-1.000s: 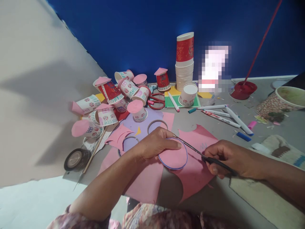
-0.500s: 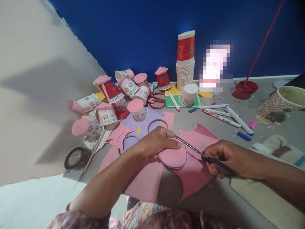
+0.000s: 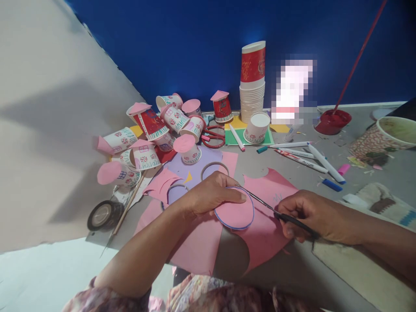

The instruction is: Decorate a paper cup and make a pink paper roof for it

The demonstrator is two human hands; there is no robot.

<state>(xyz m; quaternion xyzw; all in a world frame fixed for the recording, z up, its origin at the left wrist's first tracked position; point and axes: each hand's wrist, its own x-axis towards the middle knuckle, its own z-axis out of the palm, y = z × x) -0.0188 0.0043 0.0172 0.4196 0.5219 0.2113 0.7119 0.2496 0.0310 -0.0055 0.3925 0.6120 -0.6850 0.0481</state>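
Since my left hand (image 3: 211, 195) pinches the pink disc (image 3: 234, 212) beside the scissors (image 3: 258, 199) tips, a slip by my right hand (image 3: 307, 214), curled round the handles (image 3: 296, 222), could nick me.

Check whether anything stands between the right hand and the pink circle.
Nothing visible blocks the way: the scissors in the right hand span the gap, their tips at the upper edge of the pink circle. The left hand covers its upper left part.

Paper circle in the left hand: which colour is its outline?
Blue, on the pink paper circle; head view.
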